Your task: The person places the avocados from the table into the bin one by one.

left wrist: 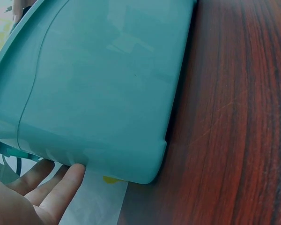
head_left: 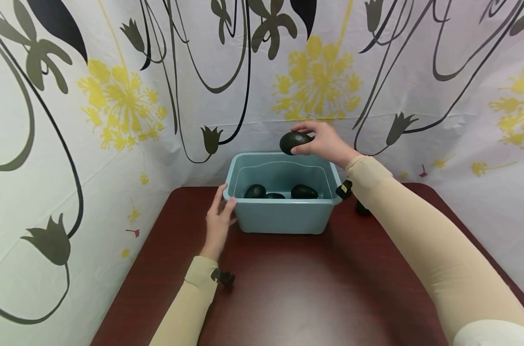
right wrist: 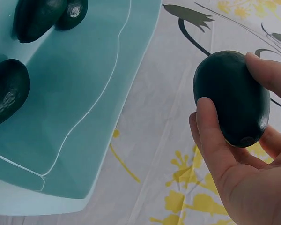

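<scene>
A dark avocado [head_left: 295,142] is held up over the back rim of a light-blue plastic bin [head_left: 283,216]. My right hand [head_left: 324,144] grips it between thumb and fingers, and the right wrist view shows the grip on the avocado [right wrist: 232,98] close up. Inside the bin lie a left avocado [head_left: 255,191], a right avocado [head_left: 304,191] and a middle avocado [head_left: 274,196], partly hidden by the front wall. My left hand [head_left: 218,218] touches the bin's left front corner with extended fingers [left wrist: 61,192], outside the wall.
The bin stands at the back of a dark red wood-grain table [head_left: 283,288], near a patterned cloth [head_left: 192,105] hanging behind. Just right of the bin, a dark object [head_left: 362,208] is partly hidden by my right forearm.
</scene>
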Available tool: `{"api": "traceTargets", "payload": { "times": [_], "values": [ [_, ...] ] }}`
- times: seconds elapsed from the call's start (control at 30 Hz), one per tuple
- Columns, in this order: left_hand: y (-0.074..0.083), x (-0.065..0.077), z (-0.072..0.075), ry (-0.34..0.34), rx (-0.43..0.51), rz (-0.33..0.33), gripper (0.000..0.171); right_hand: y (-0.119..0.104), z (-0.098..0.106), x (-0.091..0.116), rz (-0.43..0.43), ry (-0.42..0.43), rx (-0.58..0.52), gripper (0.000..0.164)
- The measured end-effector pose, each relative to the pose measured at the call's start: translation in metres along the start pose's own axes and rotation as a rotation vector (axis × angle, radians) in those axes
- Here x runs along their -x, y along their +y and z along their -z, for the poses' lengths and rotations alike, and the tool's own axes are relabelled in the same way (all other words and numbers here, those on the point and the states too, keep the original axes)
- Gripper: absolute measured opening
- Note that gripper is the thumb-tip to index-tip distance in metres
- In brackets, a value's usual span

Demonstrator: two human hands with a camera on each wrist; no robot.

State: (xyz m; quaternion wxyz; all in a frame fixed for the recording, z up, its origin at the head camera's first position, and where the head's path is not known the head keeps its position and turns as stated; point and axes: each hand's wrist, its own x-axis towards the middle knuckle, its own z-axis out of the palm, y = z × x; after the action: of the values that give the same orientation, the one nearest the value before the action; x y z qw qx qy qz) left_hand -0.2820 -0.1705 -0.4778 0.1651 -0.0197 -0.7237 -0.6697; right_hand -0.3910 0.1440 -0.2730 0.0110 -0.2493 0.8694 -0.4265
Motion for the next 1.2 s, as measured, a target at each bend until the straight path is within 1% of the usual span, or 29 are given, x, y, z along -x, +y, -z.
{"api": "traceTargets", "payload": {
  "times": [0.13,0.3,0.37,0.6,0.73,0.87,0.97,1.2],
  "values": [
    [0.0,0.0,-0.001,-0.003,-0.001,-0.009,0.054,0.0,-0.001,0.0,-0.014,-0.013,-0.018,0.065],
    [0.002,-0.001,-0.001,-0.003,-0.002,-0.009,0.056,0.0,0.0,0.003,-0.025,-0.025,0.032,0.063],
    [0.003,-0.002,-0.002,-0.007,0.0,-0.011,0.055,0.001,0.002,0.006,-0.025,-0.019,0.061,0.062],
    [0.003,-0.002,-0.002,-0.007,0.002,-0.014,0.052,-0.001,0.01,0.013,-0.025,-0.007,0.111,0.058],
    [0.003,-0.002,-0.001,-0.012,0.004,-0.001,0.052,-0.001,0.016,0.02,-0.024,0.009,0.13,0.057],
    [0.003,-0.001,0.0,-0.023,0.023,0.03,0.054,0.002,0.022,0.027,-0.022,0.013,0.15,0.059],
    [0.009,0.002,0.001,-0.037,0.032,0.044,0.057,0.005,0.026,0.032,-0.021,0.023,0.17,0.059],
    [0.034,0.013,0.002,-0.051,0.015,0.039,0.059,0.008,0.036,0.045,-0.033,0.048,0.219,0.057]
  ]
}}
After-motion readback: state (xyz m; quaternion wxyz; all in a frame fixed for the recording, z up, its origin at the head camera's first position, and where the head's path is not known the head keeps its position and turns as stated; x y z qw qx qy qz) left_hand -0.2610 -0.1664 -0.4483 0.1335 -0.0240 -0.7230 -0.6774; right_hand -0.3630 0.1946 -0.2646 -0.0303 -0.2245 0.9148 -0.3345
